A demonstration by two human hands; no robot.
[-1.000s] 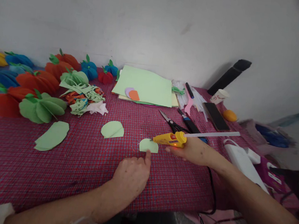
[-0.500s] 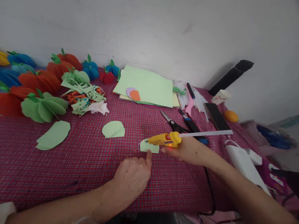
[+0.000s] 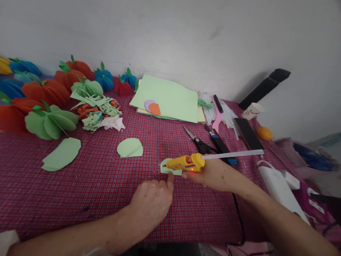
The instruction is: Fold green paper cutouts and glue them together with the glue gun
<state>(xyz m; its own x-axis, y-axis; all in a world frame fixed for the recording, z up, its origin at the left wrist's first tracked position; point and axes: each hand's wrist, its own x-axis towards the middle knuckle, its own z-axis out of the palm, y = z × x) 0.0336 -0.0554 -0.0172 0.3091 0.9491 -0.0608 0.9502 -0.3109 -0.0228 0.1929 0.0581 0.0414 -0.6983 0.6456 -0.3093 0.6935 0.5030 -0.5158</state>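
My right hand is closed around a yellow glue gun with a white glue stick sticking out behind it. Its nozzle rests over a small light-green paper piece on the red checked tablecloth. My left hand lies just below that piece, fingers curled and one fingertip stretched toward the paper's lower edge. A second green paper semicircle lies a little to the left.
Paper pumpkins in orange, green and blue line the left. A green leaf cutout, paper scraps, green sheets, scissors, a phone, a cup and a white charger lie around.
My right hand has slid the glue gun leftward, so its nozzle now covers the small green piece. My left hand has barely moved.
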